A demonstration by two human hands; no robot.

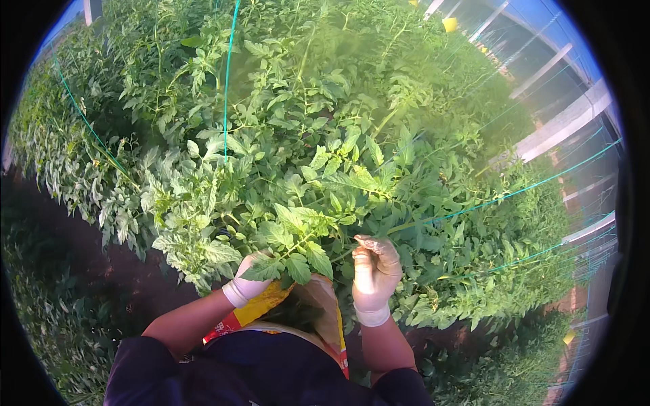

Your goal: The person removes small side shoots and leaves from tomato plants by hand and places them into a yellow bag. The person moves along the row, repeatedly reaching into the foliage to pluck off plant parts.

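Both my hands wear white gloves among tomato plants (289, 177). My left hand (252, 279) is at the near edge of the foliage, its fingers mostly hidden behind a leafy tomato shoot (297, 243), so its grip does not show. To the right of that shoot, my right hand (377, 271) is raised with its fingers curled and brown stains on the fingertips. Thin stems pass close to those fingertips; whether any is pinched is unclear. At my waist hangs a gaping red and yellow bag (330, 304), its inside dark, with contents I cannot make out.
A green string (231, 76) rises from the foliage, and another green string (508, 195) slants off to the right. Pale posts (563, 122) stand at the right. Yellow cards (450, 24) hang beyond the plants. Dark soil (122, 274) lies at the lower left.
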